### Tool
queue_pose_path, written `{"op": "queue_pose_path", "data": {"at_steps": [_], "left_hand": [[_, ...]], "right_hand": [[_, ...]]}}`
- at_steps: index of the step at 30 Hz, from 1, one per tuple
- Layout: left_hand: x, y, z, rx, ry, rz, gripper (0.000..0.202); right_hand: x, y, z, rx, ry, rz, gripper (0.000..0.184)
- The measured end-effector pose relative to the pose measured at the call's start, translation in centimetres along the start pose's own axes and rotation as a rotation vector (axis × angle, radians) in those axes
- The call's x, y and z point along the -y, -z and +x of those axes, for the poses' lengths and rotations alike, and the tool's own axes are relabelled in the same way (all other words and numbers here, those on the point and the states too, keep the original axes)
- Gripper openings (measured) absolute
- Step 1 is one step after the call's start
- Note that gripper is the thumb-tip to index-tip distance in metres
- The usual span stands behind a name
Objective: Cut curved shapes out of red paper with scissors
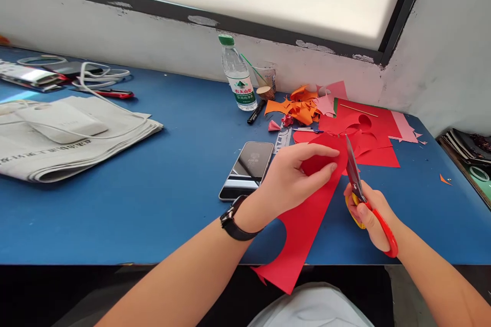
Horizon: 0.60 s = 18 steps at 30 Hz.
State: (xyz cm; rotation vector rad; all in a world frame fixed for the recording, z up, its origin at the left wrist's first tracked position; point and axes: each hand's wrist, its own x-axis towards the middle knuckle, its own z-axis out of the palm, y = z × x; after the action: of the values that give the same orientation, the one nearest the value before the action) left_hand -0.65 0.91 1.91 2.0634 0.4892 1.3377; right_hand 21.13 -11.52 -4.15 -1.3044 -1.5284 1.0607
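Note:
A sheet of red paper (pixel 307 225) with a round piece cut out of its left edge hangs from my left hand (pixel 295 176), pinched between thumb and fingers. Its lower end reaches past the table's front edge. My right hand (pixel 370 214) grips a pair of scissors (pixel 355 173) with red and yellow handles. The blades point up and away, close to the sheet's right edge, and look nearly closed. Whether they touch the paper I cannot tell. Behind my left hand lies a phone (pixel 249 168) with a dark screen.
Red paper pieces (pixel 378 156), orange scraps (pixel 303 110) and pink paper (pixel 404 125) cover the back right of the blue table (pixel 184 204). A water bottle (pixel 240 79) stands beside a cup (pixel 266 74) and a black marker (pixel 256 112). Folded newspapers (pixel 95 150) with a white cable (pixel 86 79) are at left.

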Motion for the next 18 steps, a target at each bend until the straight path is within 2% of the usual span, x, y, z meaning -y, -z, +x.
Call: {"op": "queue_pose_path", "data": {"at_steps": [8, 18], "left_hand": [[-0.30, 0.00, 0.01, 0.006, 0.063, 0.008, 0.014], [-0.48, 0.07, -0.10, 0.003, 0.071, 0.000, 0.015]], "right_hand": [[-0.93, 0.53, 0.03, 0.037, 0.008, 0.000, 0.070], [-0.94, 0.53, -0.05, 0.013, 0.016, -0.001, 0.067]]}}
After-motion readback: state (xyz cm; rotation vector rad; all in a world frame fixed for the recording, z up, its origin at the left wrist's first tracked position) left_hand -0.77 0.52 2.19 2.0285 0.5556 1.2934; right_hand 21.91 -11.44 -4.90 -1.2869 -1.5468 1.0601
